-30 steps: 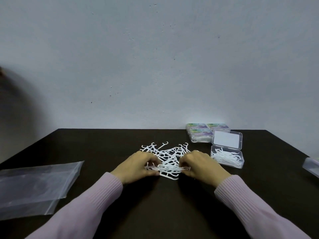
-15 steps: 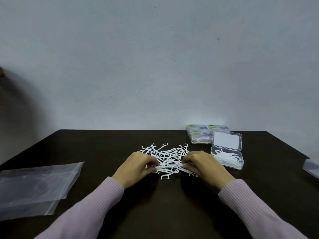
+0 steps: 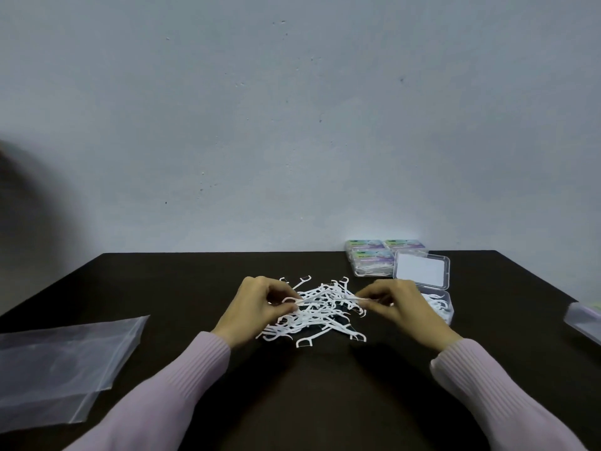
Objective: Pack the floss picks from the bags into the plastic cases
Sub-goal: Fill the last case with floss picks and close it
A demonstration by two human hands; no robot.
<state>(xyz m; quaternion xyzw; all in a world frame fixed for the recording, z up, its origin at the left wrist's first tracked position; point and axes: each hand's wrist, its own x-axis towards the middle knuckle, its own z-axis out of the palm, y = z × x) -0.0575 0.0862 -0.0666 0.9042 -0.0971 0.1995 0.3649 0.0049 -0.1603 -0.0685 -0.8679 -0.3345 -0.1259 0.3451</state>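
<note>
A loose pile of white floss picks point(image 3: 313, 315) lies in the middle of the dark table. My left hand point(image 3: 257, 307) pinches one end of a small bundle of picks lifted just above the pile. My right hand point(image 3: 398, 304) pinches the other end of the same bundle. Right of my right hand stands an open clear plastic case point(image 3: 444, 304) holding several picks, with its lid point(image 3: 421, 270) tilted up behind it. An empty clear plastic bag point(image 3: 61, 362) lies flat at the left.
Three closed, filled cases with coloured labels point(image 3: 374, 260) sit at the table's back edge behind the open case. Another clear case point(image 3: 583, 320) shows partly at the right border. A pale wall rises just behind the dark table point(image 3: 195, 288).
Both hands rose a little and moved apart, lifting a bundle of picks off the pile. More scattered picks now show on the table below my hands.
</note>
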